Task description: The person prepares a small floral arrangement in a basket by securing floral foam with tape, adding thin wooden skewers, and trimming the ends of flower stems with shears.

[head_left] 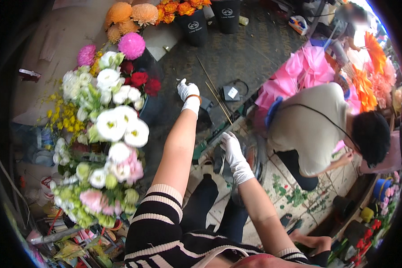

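- Below my camera, the left hand [188,91], white-gloved, sits with fingers loosely curled at the dark tabletop [254,51]; I cannot tell whether it grips anything.
- The right hand [233,154], gloved too, hangs near the table's edge, fingers partly bent; I see nothing held, though its palm is hidden from me.
- Between and beyond them, thin sticks [219,103] lie slanting toward that edge, and just beside these rests a black box [231,94] with a pale label.
- White lisianthus [109,125] crowd my left, with red roses [139,79] and a magenta chrysanthemum [131,45] behind.
- Two black buckets [194,29] stand at the far side, one under orange blooms [178,8].
- To my right, a bending co-worker [308,127] and pink wrapping [306,67] block that way; leaf scraps [295,196] litter the tiles.
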